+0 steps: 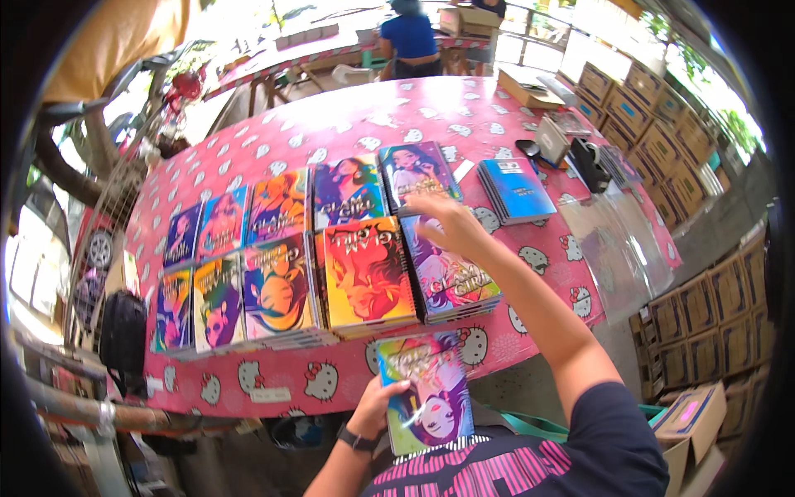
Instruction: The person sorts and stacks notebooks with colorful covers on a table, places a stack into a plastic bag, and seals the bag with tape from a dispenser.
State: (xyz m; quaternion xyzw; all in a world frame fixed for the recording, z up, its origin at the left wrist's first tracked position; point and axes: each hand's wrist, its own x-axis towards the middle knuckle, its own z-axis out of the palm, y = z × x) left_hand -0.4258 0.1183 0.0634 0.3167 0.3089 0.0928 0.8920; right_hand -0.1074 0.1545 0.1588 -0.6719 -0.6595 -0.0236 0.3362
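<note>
My left hand [378,407] grips a spiral notebook [426,393] by its left edge, thumb on the cover. The notebook is held in front of my body, its pink and purple cover art upside down. My right hand [439,219] is stretched over the right end of two rows of notebook stacks, fingers apart and nothing visible in them. Under it lie a purple-covered notebook stack [414,170] and a pink and yellow notebook stack [454,277]. Beside these is an orange-red notebook stack [364,277]. Whether the fingertips touch a cover, I cannot tell.
A pink patterned cloth covers the table [331,132]. At its right are blue notebooks [515,190], clear plastic sheets [617,248] and a black tape dispenser-like object [590,166]. Cardboard boxes [704,298] are stacked beyond. A black bag [124,340] hangs at left; a person [408,37] is behind.
</note>
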